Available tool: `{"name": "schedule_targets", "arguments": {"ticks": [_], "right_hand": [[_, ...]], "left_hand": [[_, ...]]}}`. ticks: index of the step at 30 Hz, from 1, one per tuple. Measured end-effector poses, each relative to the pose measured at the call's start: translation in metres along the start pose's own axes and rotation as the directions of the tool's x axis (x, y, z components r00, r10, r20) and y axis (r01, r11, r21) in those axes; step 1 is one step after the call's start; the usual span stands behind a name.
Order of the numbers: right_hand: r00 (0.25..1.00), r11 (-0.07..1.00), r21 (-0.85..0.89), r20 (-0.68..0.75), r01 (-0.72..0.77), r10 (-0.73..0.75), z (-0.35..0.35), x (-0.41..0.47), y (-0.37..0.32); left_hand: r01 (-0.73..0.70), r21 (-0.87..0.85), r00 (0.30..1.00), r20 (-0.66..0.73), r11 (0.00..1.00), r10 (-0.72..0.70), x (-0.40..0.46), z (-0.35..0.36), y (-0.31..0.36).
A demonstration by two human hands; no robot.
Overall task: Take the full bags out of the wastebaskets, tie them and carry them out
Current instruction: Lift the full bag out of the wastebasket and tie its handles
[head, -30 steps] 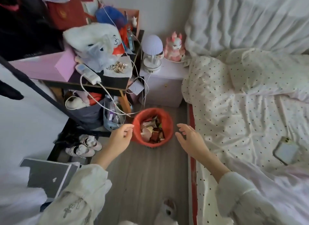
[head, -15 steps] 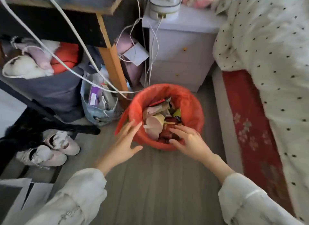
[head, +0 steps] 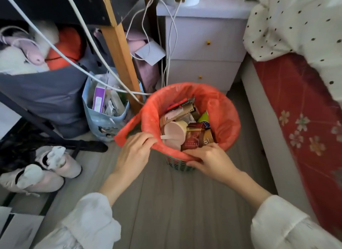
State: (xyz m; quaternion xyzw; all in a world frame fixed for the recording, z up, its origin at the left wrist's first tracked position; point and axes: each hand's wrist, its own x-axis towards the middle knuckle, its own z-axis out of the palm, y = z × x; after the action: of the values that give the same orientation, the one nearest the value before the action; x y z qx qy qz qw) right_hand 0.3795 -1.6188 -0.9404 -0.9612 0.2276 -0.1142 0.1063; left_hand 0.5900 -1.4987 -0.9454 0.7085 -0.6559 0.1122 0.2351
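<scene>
Head view: wastebasket (head: pixel 180 165) upright, mouth up; left hand (head: pixel 133 152), right hand (head: pixel 209 160) pinch bag (head: pixel 220 113) rim

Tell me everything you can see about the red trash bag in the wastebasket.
The red trash bag is thin, crinkled plastic lining a green mesh wastebasket, its edge folded over the rim. It stands open on the floor, full of boxes, wrappers and a cup. The left hand grips the near-left edge, a loose flap sticking out beside it; the right hand pinches the near edge.
</scene>
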Motion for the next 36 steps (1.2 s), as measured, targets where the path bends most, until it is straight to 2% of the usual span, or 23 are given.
{"name": "schedule_targets", "arguments": {"ticks": [4,7,8,9,10,12,14,15,17,18,20,22,25,27,29,31,34,36], "right_hand": [[1.000,1.000,0.024,-0.004,-0.003,0.003,0.004,0.002,-0.008],[0.997,0.996,0.091,0.081,0.002,-0.009,0.006,0.009,-0.022],[0.994,0.990,0.138,0.109,0.003,-0.018,0.005,0.011,-0.025],[0.994,0.982,0.189,0.110,0.003,-0.025,0.002,0.011,-0.028],[0.998,0.977,0.214,0.059,-0.001,-0.012,-0.002,0.011,-0.028],[0.979,0.988,0.128,-0.174,-0.086,0.108,-0.009,0.008,-0.014],[0.876,0.941,-0.006,-0.366,-0.339,0.313,-0.018,0.005,0.006],[0.820,0.876,-0.023,-0.364,-0.483,0.442,-0.025,0.004,0.016],[0.701,0.715,0.016,-0.183,-0.699,0.690,-0.036,0.005,0.035],[0.641,0.647,0.071,-0.088,-0.759,0.762,-0.040,0.005,0.042],[0.541,0.526,0.221,0.009,-0.821,0.841,-0.043,0.007,0.053],[0.476,0.446,0.358,-0.005,-0.820,0.880,-0.041,0.012,0.063],[0.349,0.282,0.577,0.007,-0.766,0.937,-0.040,0.019,0.071],[0.276,0.196,0.623,0.033,-0.757,0.961,-0.044,0.023,0.073],[0.260,0.217,0.583,-0.011,-0.783,0.966,-0.047,0.025,0.074],[0.311,0.311,0.554,-0.097,-0.772,0.945,-0.051,0.028,0.069],[0.473,0.515,0.584,-0.239,-0.628,0.848,-0.055,0.037,0.059],[0.605,0.700,0.524,-0.377,-0.485,0.701,-0.056,0.040,0.045]], "left_hand": [[-0.024,0.063,0.993,-0.111,0.998,0.031,0.023,-0.026,-0.016],[-0.096,0.125,0.975,-0.189,0.987,0.119,0.037,-0.039,-0.009],[-0.047,0.132,0.973,-0.220,0.990,0.076,0.039,-0.041,-0.006],[0.069,0.111,0.966,-0.257,0.991,-0.038,0.038,-0.041,-0.004],[0.238,0.044,0.934,-0.285,0.970,-0.216,0.036,-0.039,-0.002],[0.528,-0.201,0.781,-0.265,0.825,-0.565,0.030,-0.034,0.002],[0.606,-0.436,0.665,-0.179,0.665,-0.725,0.027,-0.030,0.006],[0.618,-0.540,0.619,-0.113,0.571,-0.777,0.028,-0.024,0.003],[0.629,-0.705,0.499,0.045,0.326,-0.865,0.036,-0.021,0.000],[0.621,-0.746,0.446,0.083,0.242,-0.891,0.042,-0.021,-0.002],[0.659,-0.710,0.416,0.068,0.249,-0.907,0.051,-0.021,-0.006],[0.713,-0.669,0.367,0.101,0.210,-0.925,0.056,-0.020,-0.014],[0.687,-0.725,0.240,0.284,-0.045,-0.928,0.058,-0.014,-0.032],[0.653,-0.739,0.202,0.381,-0.165,-0.902,0.061,-0.019,-0.037],[0.642,-0.751,0.232,0.383,-0.155,-0.894,0.066,-0.026,-0.033],[0.631,-0.775,0.316,0.292,-0.030,-0.903,0.073,-0.036,-0.022],[0.570,-0.784,0.487,0.082,0.246,-0.869,0.088,-0.052,-0.004],[0.491,-0.780,0.610,-0.011,0.389,-0.792,0.099,-0.061,0.009]]}}
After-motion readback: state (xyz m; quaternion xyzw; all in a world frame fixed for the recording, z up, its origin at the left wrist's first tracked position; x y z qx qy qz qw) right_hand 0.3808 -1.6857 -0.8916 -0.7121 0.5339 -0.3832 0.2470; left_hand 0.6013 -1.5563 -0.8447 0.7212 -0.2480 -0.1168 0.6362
